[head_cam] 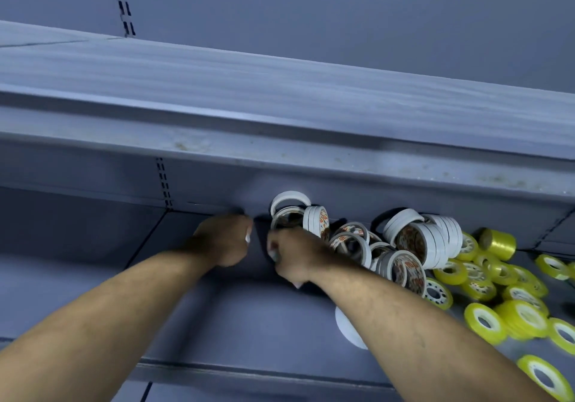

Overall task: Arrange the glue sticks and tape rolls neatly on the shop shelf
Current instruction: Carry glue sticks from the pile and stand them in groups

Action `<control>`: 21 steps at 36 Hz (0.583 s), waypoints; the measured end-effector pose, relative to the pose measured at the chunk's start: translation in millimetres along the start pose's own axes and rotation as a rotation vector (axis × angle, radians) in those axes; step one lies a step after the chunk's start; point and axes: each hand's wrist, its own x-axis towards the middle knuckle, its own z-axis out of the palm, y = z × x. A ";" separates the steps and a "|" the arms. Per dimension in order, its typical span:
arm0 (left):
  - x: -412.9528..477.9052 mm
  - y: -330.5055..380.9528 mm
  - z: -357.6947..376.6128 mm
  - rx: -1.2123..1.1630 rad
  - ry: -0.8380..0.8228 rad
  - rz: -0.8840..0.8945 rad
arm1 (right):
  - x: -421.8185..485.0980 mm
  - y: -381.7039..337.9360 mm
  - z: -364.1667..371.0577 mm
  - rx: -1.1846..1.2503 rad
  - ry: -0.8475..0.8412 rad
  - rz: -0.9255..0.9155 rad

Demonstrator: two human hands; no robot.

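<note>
Both my arms reach into the lower shelf [93, 277]. My left hand [224, 239] is curled into a fist near the back wall, and a small white piece shows at its fingertips. Just to its right, my right hand [295, 255] grips a white tape roll, of which only white edges peek out from the fist. A heap of white tape rolls [413, 239] with printed cores lies right beside that hand, some upright against the back wall. Yellow tape rolls [485, 320] are scattered further right. No glue sticks are in view.
The upper shelf's front lip [280, 152] overhangs the hands closely. A white disc [348, 327] lies on the shelf, partly under my right forearm. A slotted upright [163, 183] runs down the back wall to the left of the hands.
</note>
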 end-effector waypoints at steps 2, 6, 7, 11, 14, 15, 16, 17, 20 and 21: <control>-0.5 -2.1 -7.3 -0.139 0.065 -0.010 | 2.1 1.6 0.5 0.197 0.125 0.017; -2.1 3.3 -21.1 -0.462 0.158 -0.053 | -9.8 -3.5 -11.9 0.606 0.171 0.079; -3.6 5.8 -23.5 -0.523 0.156 -0.060 | -15.4 -5.2 -15.4 0.653 0.142 0.110; -14.4 20.1 -30.2 -0.644 0.158 -0.053 | -37.8 -7.9 -27.4 0.494 0.199 0.109; -26.2 35.6 -34.2 -0.616 0.161 -0.044 | -49.3 -1.8 -30.8 0.478 0.254 0.166; -29.0 39.5 -34.5 -0.624 0.162 -0.055 | -52.0 0.8 -30.8 0.497 0.261 0.200; -31.5 43.0 -34.4 -0.644 0.160 -0.074 | -55.8 2.5 -31.4 0.513 0.277 0.227; -34.5 47.1 -34.3 -0.667 0.158 -0.091 | -59.3 5.5 -31.7 0.537 0.305 0.249; -43.7 65.7 -35.6 -0.706 0.156 -0.113 | -75.6 12.5 -34.7 0.612 0.424 0.286; -47.5 74.9 -36.5 -0.700 0.168 -0.105 | -83.7 14.6 -36.2 0.619 0.446 0.282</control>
